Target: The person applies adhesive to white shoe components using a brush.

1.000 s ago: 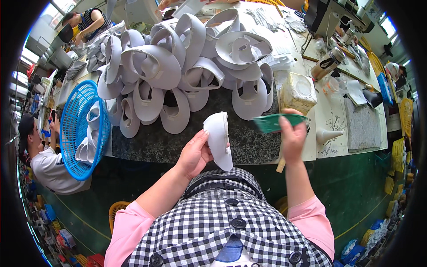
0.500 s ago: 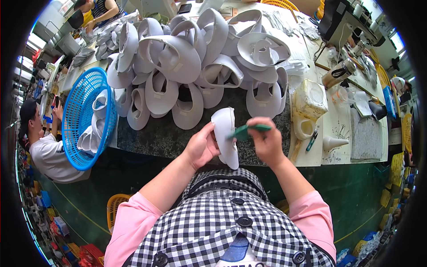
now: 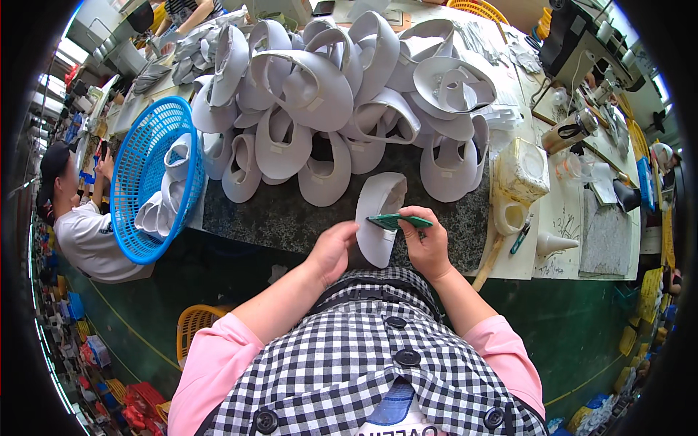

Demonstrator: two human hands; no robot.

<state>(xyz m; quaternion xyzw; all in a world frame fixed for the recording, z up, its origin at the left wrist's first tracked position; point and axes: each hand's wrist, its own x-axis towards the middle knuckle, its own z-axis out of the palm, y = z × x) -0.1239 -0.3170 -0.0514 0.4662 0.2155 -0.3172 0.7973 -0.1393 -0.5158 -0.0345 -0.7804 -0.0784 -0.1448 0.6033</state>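
Note:
A white shoe upper (image 3: pixel 375 243) stands on end at the front edge of the dark worktop, its hollow inner side facing right. In my right hand (image 3: pixel 429 247) is a flat green hand tool (image 3: pixel 391 220), pinched between thumb and fingers; its tip lies across the upper. At the upper's left edge is my left hand (image 3: pixel 333 251), slightly blurred, thumb tip against or very near it; whether its fingers grip the upper cannot be made out. Beyond my hands rises a heap of similar white uppers (image 3: pixel 320 94), tangled and overlapping.
A blue plastic basket (image 3: pixel 134 243) with several white pieces leans at the left, beside a co-worker (image 3: pixel 91 243). To the right stand a crusted white container (image 3: pixel 522 171), a cutter knife (image 3: pixel 520 237) and a metal flask (image 3: pixel 568 132). A yellow basket (image 3: pixel 200 320) sits below the table.
The upper has turned so its hollow side shows more. The green tool has moved from its right edge to across it. My left hand has shifted back from its face to its edge.

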